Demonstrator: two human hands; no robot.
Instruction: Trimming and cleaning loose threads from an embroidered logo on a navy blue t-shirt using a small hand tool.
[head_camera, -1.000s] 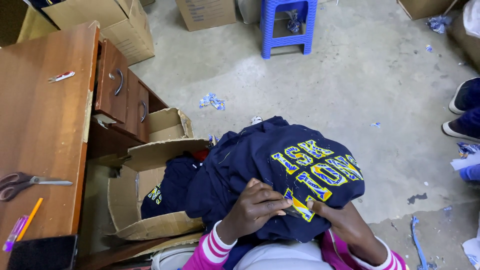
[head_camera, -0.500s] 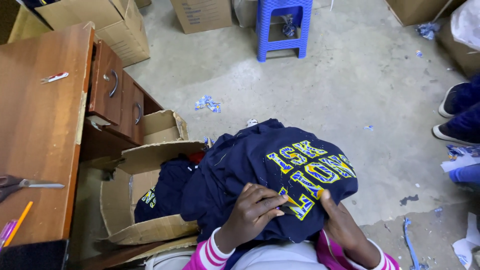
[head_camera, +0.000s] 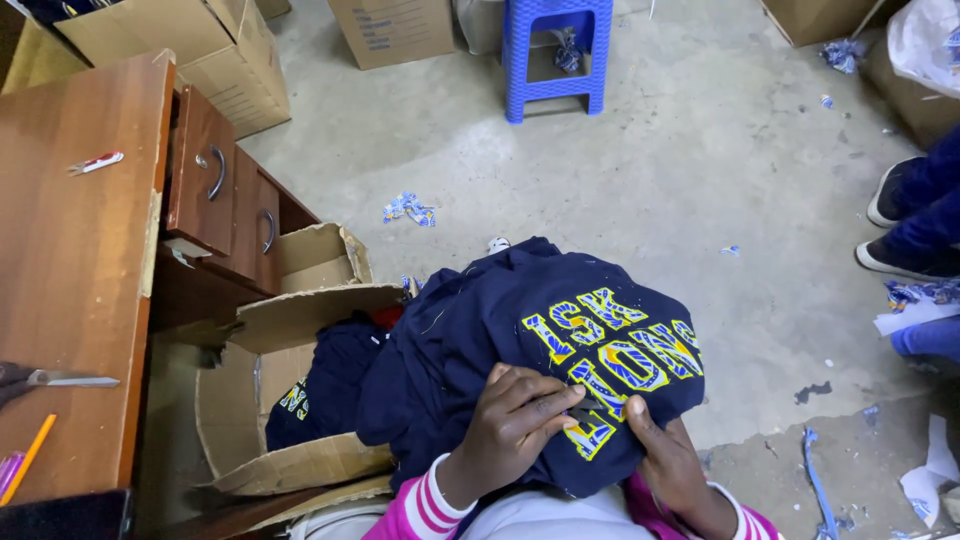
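View from the head camera, looking down over the person's lap to a grey concrete floor (head_camera: 700, 200). A navy garment (head_camera: 470, 350) with yellow-and-blue appliqué lettering (head_camera: 615, 355) lies draped over the lap at near centre, its lettered panel uppermost. The left hand (head_camera: 515, 420), wrist in a pink-and-white striped cuff (head_camera: 425, 505), rests on the cloth with fingers curled and pinched around a small dark tool at the near edge of the lettering; the tool itself is too small to identify. The right hand (head_camera: 660, 450) lies just beside it, thumb and fingers pressed flat on the cloth, holding the fabric down rather than closing on anything. To the left of the lap, an open cardboard box (head_camera: 270, 400) stands on the floor and holds further dark garments (head_camera: 325, 375), one touching the draped piece. Farther left is a brown wooden desk (head_camera: 80, 280) with two drawers (head_camera: 225, 195); scissors (head_camera: 55, 378), an orange pencil (head_camera: 30, 458) and a small white-and-red object (head_camera: 95, 162) lie on its top. At the far side stand a blue plastic stool (head_camera: 555, 60) and more cardboard cartons (head_camera: 390, 30). Fabric scraps (head_camera: 410, 208) dot the floor. At the right edge, another person's dark shoes (head_camera: 885, 225) are visible.
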